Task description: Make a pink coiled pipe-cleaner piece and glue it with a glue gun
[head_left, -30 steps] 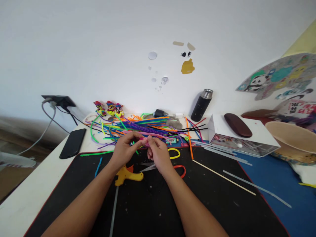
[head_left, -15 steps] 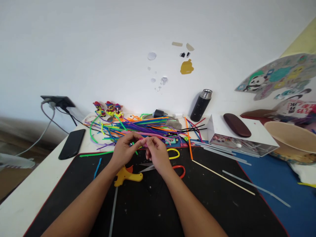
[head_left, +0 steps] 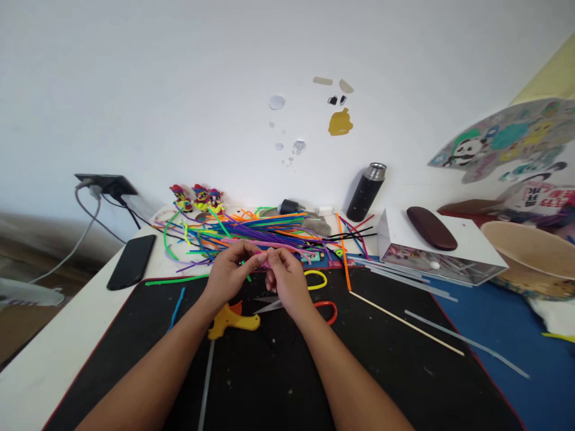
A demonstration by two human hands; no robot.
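My left hand (head_left: 232, 270) and my right hand (head_left: 287, 281) meet above the back of the black mat, fingertips together. Between them they pinch a small pink piece of pipe cleaner (head_left: 265, 264), mostly hidden by the fingers. Scissors with one yellow and one red handle (head_left: 317, 286) lie open, partly under my right hand. Below my left wrist rests a yellow hot glue gun (head_left: 238, 321), a clear glue stick (head_left: 207, 383) sticking out of it. Just behind the hands spreads a pile of coloured pipe cleaners (head_left: 269, 226).
On the left are a black phone (head_left: 131, 262) and a short blue pipe cleaner (head_left: 177, 308). Small figurines (head_left: 200, 197) and a black flask (head_left: 366, 191) stand by the wall. To the right are a wooden stick (head_left: 406, 323), clear glue sticks (head_left: 411, 280) and a white box (head_left: 476, 251).
Both hands stay in nearly the same place, with only slight finger movement around the pink piece. Nothing else has visibly moved.
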